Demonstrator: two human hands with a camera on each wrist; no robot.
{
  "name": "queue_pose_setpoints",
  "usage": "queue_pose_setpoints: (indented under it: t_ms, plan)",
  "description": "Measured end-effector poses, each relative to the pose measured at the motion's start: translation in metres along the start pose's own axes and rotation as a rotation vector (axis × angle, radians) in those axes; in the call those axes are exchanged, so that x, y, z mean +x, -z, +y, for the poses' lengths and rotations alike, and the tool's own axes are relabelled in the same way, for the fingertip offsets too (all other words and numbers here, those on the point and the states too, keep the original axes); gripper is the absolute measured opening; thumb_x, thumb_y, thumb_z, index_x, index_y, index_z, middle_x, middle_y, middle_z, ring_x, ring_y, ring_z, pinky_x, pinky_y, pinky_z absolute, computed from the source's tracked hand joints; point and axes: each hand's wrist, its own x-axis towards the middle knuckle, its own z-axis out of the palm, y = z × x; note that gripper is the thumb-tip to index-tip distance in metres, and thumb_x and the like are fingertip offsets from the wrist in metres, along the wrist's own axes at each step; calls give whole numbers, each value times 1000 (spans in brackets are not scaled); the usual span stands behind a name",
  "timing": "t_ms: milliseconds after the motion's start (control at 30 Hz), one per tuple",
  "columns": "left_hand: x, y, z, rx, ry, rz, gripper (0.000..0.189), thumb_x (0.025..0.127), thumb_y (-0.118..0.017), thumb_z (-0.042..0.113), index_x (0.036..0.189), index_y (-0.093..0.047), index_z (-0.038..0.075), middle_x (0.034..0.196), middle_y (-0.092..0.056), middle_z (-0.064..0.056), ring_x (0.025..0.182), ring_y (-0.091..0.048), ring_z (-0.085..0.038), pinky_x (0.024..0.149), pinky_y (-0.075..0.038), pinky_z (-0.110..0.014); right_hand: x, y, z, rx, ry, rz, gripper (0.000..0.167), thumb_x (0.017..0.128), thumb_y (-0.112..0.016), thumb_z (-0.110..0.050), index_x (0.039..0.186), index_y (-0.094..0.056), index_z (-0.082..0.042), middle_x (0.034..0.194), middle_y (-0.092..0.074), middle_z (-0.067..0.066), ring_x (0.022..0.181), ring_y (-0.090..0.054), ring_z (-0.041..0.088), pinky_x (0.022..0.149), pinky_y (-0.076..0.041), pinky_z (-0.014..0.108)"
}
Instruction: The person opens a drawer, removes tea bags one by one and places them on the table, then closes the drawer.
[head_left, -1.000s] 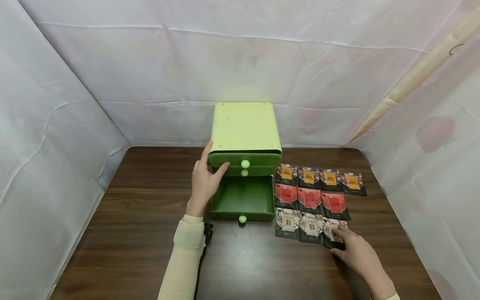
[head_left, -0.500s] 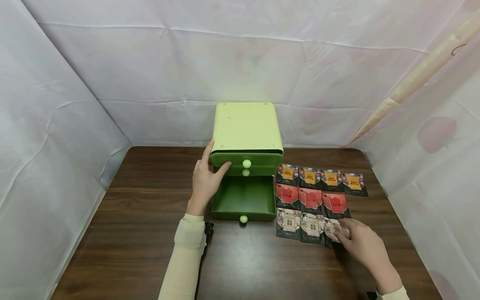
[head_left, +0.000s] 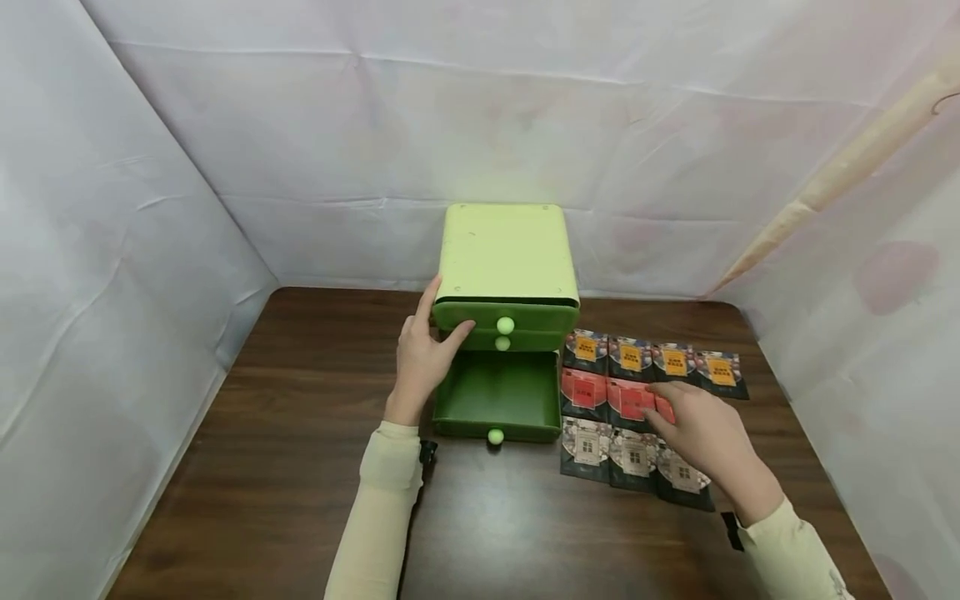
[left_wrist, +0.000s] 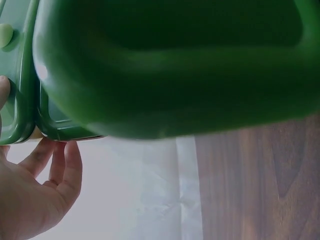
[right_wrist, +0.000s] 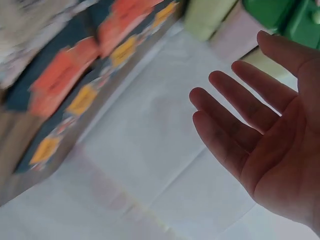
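Observation:
A small cabinet (head_left: 506, 254) has a light green top and dark green drawers with round knobs. Its bottom drawer (head_left: 465, 430) is pulled out, with a bare interior. My left hand (head_left: 422, 360) holds the cabinet's left front corner, thumb on the upper drawer front and fingers along the side, as the left wrist view confirms. Over the red-label packets (head_left: 583, 393) hovers my right hand (head_left: 707, 429), covering most of the rightmost one. In the right wrist view, that hand (right_wrist: 280, 135) has spread, slightly bent fingers and an empty palm.
Behind the red row lie several yellow-label packets (head_left: 585, 349); in front, pale-label packets (head_left: 587, 448). All are flat on the dark wooden table (head_left: 300, 467), right of the cabinet. White curtains (head_left: 337, 150) surround the table's back and sides.
My right hand has left the rightmost pale-label packet and moved away from me over the red row. That pale packet now shows fully. My left hand keeps its hold on the cabinet.

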Motion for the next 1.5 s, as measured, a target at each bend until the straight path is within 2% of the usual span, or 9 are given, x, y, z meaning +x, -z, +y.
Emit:
queue_pose_setpoints:
  t_ms: [133, 300, 467, 600, 800, 1000, 1300, 1500]
  plan:
    - [3, -4, 4, -15, -5, -8, 80, 88, -66, 54, 153, -20, 46, 80, -48, -13, 67, -37, -22, 59, -34, -37, 12, 0, -19, -11, 81, 11, 37, 87, -75, -28, 114, -69, -3, 101, -69, 14, 73, -65, 24, 57, -52, 43]
    - [5, -8, 7, -2, -15, -15, 80, 88, -65, 56, 153, -19, 47, 74, -44, -8, 64, -35, -22, 57, -31, -37, 21, -7, -45, -14, 223, 46, 29, 83, -79, -27, 102, -72, -6, 90, -69, 7, 67, -63, 19, 54, -50, 37]
    - [8, -10, 8, 8, -22, -3, 79, 88, -65, 56, 153, -20, 46, 70, -41, -5, 63, -35, -22, 56, -30, -36, 23, -24, -79, -55, 332, 73, 19, 82, -79, -28, 81, -66, -14, 67, -58, -5, 52, -50, 9, 41, -38, 25]
    - [9, -11, 8, 14, -31, -5, 80, 89, -64, 55, 153, -19, 45, 68, -43, -7, 63, -35, -22, 56, -31, -37, 18, -46, -108, -90, 428, 47, 27, 84, -75, -30, 70, -56, -17, 56, -45, -10, 43, -35, 5, 36, -26, 21]
    - [7, -10, 6, 15, -32, 1, 80, 88, -65, 55, 153, -18, 46, 66, -42, -6, 62, -36, -21, 56, -31, -37, 14, -72, -137, -111, 514, 51, 33, 86, -72, -34, 63, -54, -19, 52, -42, -9, 41, -36, 8, 36, -28, 26]
    - [6, -7, 4, 22, -35, 16, 80, 88, -66, 54, 153, -20, 45, 68, -43, -3, 63, -37, -21, 56, -32, -37, 19, -86, -153, -157, 497, 67, 39, 86, -71, -39, 60, -50, -19, 49, -39, -6, 38, -40, 12, 34, -29, 31]
    - [6, -2, 2, 23, -29, 11, 79, 88, -64, 56, 153, -20, 45, 74, -44, -6, 62, -36, -21, 55, -31, -37, 23, -106, -177, -242, 375, 148, 55, 87, -70, -43, 49, -37, -20, 43, -37, -5, 35, -40, 15, 31, -33, 36]
    - [3, 0, 0, 23, -18, 10, 78, 88, -63, 58, 153, -20, 46, 75, -45, -6, 62, -37, -21, 55, -31, -37, 28, -114, -185, -224, 294, 169, 57, 87, -71, -39, 47, -35, -19, 43, -34, -5, 35, -40, 15, 30, -34, 37]
